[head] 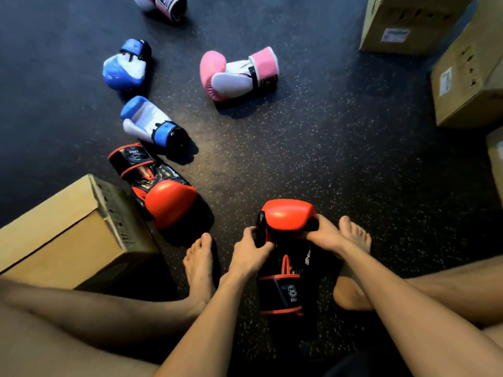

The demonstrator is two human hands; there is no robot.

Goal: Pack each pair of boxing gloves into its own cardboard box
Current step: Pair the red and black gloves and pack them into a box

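Glove [284, 268], nearest one, runs lengthwise away: red padding far, cuff near.

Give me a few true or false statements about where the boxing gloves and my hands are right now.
1. The left hand and the right hand both grip the held red glove. True.
2. The second red glove is inside the near box. False: it lies on the floor beside that box.
3. The upper blue glove and the lower blue glove both lie on the floor. True.
4. The middle pink glove touches the far pink glove. False: they lie well apart, the far one at the top edge.
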